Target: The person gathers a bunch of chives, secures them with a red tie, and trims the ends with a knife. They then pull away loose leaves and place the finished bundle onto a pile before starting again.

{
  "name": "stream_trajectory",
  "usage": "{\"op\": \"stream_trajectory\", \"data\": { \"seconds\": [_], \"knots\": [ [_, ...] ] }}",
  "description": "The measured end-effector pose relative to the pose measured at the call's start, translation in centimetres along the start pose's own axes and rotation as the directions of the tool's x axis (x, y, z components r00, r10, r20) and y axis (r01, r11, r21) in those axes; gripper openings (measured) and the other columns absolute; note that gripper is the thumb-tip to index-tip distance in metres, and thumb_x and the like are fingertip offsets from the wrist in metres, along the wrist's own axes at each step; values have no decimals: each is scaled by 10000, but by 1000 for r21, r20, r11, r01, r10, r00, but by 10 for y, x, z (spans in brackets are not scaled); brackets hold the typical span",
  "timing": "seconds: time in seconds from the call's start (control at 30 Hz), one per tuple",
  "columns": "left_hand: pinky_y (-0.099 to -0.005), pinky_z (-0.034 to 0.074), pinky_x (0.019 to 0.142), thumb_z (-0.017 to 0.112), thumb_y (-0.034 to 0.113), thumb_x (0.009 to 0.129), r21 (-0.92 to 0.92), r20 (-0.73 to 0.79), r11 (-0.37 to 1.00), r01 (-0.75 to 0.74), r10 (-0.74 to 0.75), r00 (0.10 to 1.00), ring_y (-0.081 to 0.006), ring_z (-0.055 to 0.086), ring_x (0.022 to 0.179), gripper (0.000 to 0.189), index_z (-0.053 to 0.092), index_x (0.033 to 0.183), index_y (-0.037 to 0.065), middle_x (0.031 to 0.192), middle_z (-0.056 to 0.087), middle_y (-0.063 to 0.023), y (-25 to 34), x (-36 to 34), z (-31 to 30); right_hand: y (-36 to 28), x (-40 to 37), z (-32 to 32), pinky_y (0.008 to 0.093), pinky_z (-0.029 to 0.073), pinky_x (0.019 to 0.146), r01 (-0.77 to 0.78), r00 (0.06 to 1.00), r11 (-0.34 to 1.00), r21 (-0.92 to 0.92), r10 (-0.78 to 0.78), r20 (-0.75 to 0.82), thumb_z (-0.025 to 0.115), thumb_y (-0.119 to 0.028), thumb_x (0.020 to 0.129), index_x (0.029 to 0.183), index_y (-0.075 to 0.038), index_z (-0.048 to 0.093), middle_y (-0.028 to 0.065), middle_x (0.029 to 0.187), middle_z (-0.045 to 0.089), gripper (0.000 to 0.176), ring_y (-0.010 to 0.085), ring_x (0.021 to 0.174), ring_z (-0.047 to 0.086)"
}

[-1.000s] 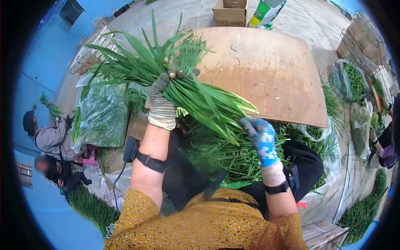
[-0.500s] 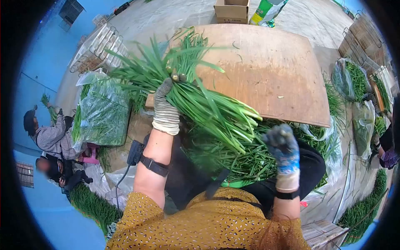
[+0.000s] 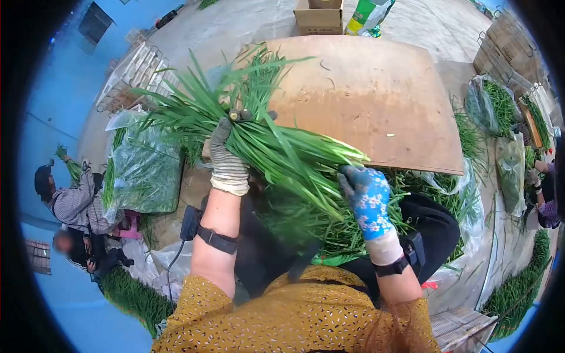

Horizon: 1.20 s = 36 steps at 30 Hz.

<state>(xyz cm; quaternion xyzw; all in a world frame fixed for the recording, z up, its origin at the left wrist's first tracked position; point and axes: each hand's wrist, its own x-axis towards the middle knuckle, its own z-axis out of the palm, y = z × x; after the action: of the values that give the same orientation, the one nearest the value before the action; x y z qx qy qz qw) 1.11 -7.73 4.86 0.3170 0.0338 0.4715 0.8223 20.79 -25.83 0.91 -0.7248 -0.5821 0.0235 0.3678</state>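
My left hand [image 3: 228,150], in a striped glove with grey fingers, is wrapped round a large bunch of long green stalks [image 3: 282,147]. The leafy ends fan out to the upper left and the pale ends point right. At those pale ends is my right hand [image 3: 366,197], in a blue flowered glove, its fingers curled against the stalks; whether it grips any is hidden. Below the bunch, a heap of loose green stalks [image 3: 341,235] lies in front of my body. More greens [image 3: 259,76] lie on the left edge of the wooden board [image 3: 376,106].
A plastic-wrapped bundle [image 3: 147,170] stands at left, with two people [image 3: 76,200] beyond it. A cardboard box [image 3: 319,19] and a green bag [image 3: 369,16] are past the board. At right are bagged greens [image 3: 511,170], crates [image 3: 509,50] and another person's arm [image 3: 538,182].
My right hand has moved left and up to the pale stalk ends. My left hand still holds the bunch, now slightly farther left in view.
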Motion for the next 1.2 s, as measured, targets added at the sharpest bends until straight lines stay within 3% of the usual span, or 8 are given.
{"op": "stream_trajectory", "data": {
  "seconds": [0.27,0.53,0.7,0.8,0.83,0.93,1.03,1.2],
  "knots": [
    [-496,432,965,635,213,853,-22,-74,999,44,-45,996,-257,575,1044,184,597,932,51,978,620,-77,-23,-11,4,-9,15,47,420,475,639,-228,969,903,364,248,-10,699,-231,731,772,-49,680,177,718,622,187,337,690,605],
    [-598,295,1051,633,261,851,-40,-30,999,-3,2,1000,-219,592,992,193,597,940,93,973,621,-49,-16,-6,-17,33,-14,-16,228,404,538,-531,803,-41,847,297,517,642,-80,801,872,-13,631,4,665,559,99,90,567,488],
    [-613,268,1061,644,236,829,-37,-58,998,-60,58,997,-214,598,957,183,558,910,96,927,618,-55,-8,-6,-23,109,-69,-39,281,403,488,-247,965,-330,911,6,264,672,-147,752,832,-8,638,43,588,537,164,146,519,508],
    [-613,254,1069,632,238,834,-47,-31,996,-70,69,997,-217,593,971,170,572,910,99,955,622,-60,-3,-6,-30,114,-86,-42,335,467,551,-298,936,954,35,285,208,698,-216,766,895,-64,680,102,694,639,201,273,598,604],
    [-614,255,1069,631,238,834,-56,-31,996,-73,71,997,-219,594,969,168,576,910,99,953,623,-60,-3,-7,-33,95,-75,-43,329,504,663,-149,965,867,-475,232,120,679,-202,791,963,-70,681,123,866,676,217,307,748,637],
    [-614,258,1067,629,238,834,-56,-53,996,-67,64,997,-229,600,965,162,592,912,100,949,630,-61,-7,-7,-24,60,-59,-14,284,489,747,-435,899,756,490,400,181,696,-145,787,998,-41,669,114,925,685,237,200,806,642],
    [-626,248,1065,629,237,834,-21,-5,996,-85,85,996,-223,605,968,166,599,917,96,950,638,-59,-7,-5,-19,26,-45,5,250,476,700,-635,770,391,667,398,499,704,-105,783,964,20,660,55,865,674,225,87,747,566],
    [-653,222,1059,637,227,826,-36,62,995,-94,96,993,-214,610,956,164,599,912,92,943,641,-51,-2,-11,-27,19,-49,4,252,482,641,-450,879,622,641,434,196,712,-52,764,888,23,679,71,751,672,148,104,666,579]
  ]
}}
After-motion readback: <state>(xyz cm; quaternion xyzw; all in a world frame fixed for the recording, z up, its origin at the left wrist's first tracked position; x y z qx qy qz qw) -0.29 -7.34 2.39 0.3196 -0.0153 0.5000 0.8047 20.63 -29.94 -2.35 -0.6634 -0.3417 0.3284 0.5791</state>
